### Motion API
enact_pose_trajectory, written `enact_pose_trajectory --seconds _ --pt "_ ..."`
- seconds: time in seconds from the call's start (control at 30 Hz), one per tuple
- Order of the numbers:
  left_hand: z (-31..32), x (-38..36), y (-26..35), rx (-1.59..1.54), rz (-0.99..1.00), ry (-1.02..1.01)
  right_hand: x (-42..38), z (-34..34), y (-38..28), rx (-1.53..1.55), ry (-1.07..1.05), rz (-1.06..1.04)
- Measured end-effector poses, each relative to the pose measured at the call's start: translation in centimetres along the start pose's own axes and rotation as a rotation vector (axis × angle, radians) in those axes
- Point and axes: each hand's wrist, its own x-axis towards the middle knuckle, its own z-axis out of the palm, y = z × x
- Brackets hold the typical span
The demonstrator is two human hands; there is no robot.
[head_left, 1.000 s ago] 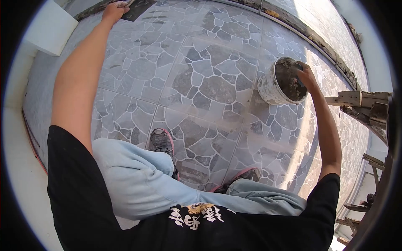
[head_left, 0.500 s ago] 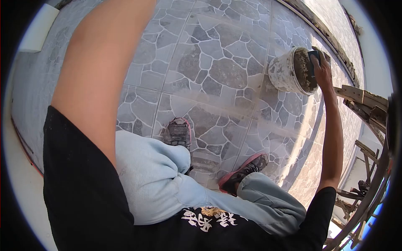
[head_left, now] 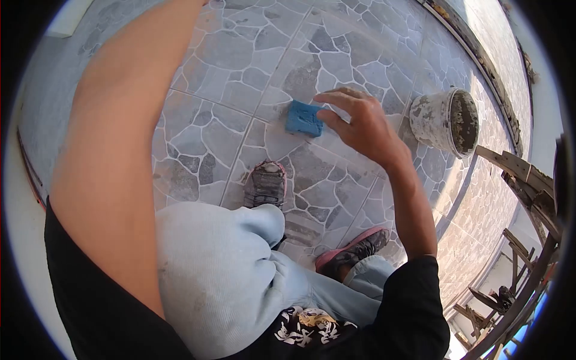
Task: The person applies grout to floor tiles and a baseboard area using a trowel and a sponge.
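Observation:
A blue sponge [head_left: 304, 119] lies on the stone-patterned tile floor [head_left: 354, 198], in front of my shoes. My right hand [head_left: 360, 123] is just to the right of it, fingers spread and curved, the thumb tip right at the sponge's edge. No grip on the sponge shows. My left arm [head_left: 120, 138] reaches up along the left side of the view, and the hand at its end lies beyond the top edge. To the right of my right hand stands a white bucket [head_left: 429, 123] smeared with cement, its mouth tilted toward the right in this view.
My two shoes, the left [head_left: 266, 183] and the right [head_left: 354, 247], are planted on the tiles. Rough wooden boards [head_left: 528, 174] jut in at the right edge. A raised, dirty ledge [head_left: 480, 60] runs along the upper right, with sunlit tiles beyond.
My right hand has moved left from the bucket's rim to the floor in front of me. The sponge it held there is now on the tiles, let go.

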Motion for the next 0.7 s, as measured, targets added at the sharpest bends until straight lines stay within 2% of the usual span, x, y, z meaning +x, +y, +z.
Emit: enact_pose_trajectory --seconds 0.03,0.07,0.1,0.13,0.17,0.2,0.23,0.27,0.3,0.33,0.37,0.4,0.43,0.47,0.53,0.6,0.7 --pt "-0.5 0.4 -0.4 -0.011 -0.005 0.018 -1.5 -6.4 -1.9 0.031 0.042 0.019" --pt "-2.3 6.8 -6.4 -0.112 -0.101 -0.115 -3.7 -12.7 -3.7 -0.004 0.127 0.034" --pt "-1.7 3.0 -3.3 -0.113 -0.111 -0.053 -6.6 -19.0 -3.9 0.062 0.23 -0.086" --pt "-1.7 4.8 -5.3 -0.116 -0.154 -0.037 -10.2 -25.4 -5.0 -0.01 0.261 0.015" --pt "-1.5 6.6 -7.5 -0.078 -0.213 -0.016 -13.7 -31.2 -6.8 0.054 0.197 -0.03" --pt "-1.9 10.0 -11.4 -0.06 -0.241 -0.082 -16.9 -35.4 -8.2 0.131 0.129 -0.095" --pt "-1.7 10.7 -12.8 -0.081 -0.225 -0.128 -20.6 -36.9 -8.1 0.237 0.276 -0.035" --pt "-0.1 10.1 -12.8 -0.065 -0.209 -0.121 -24.4 -37.3 -6.3 0.349 0.422 -0.005" --pt "0.8 9.6 -12.8 -0.042 -0.192 -0.092 -28.6 -38.4 -0.8 0.747 0.332 -0.083" --pt "2.5 9.2 -11.2 -0.05 -0.175 -0.096 -38.0 -44.6 3.6 0.734 0.345 -0.09" --pt "4.4 8.3 -9.5 -0.009 -0.186 -0.113 -29.8 -32.9 5.6 0.448 0.339 0.204" --pt "5.2 7.2 -7.9 0.035 -0.207 -0.109 -26.7 -26.3 7.8 0.161 0.311 0.476" --pt "6.3 6.6 -5.9 0.034 -0.127 -0.083 -25.8 -21.7 10.2 -0.138 0.287 0.743" --pt "8.2 5.7 -4.2 0.031 -0.058 -0.074 -29.5 -22.2 14.0 -0.446 0.249 1.022" --pt "9.3 4.9 -0.8 0.048 0.08 -0.165 -26.1 -18.5 13.5 0.089 0.62 0.91" --pt "11.1 3.5 1.4 0.045 0.088 -0.124 -20.6 -13.3 9.8 0.477 0.649 0.607" --pt "13.3 1.9 1.5 0.01 0.031 -0.106 -15.2 -8.8 6.4 0.593 0.531 0.474"
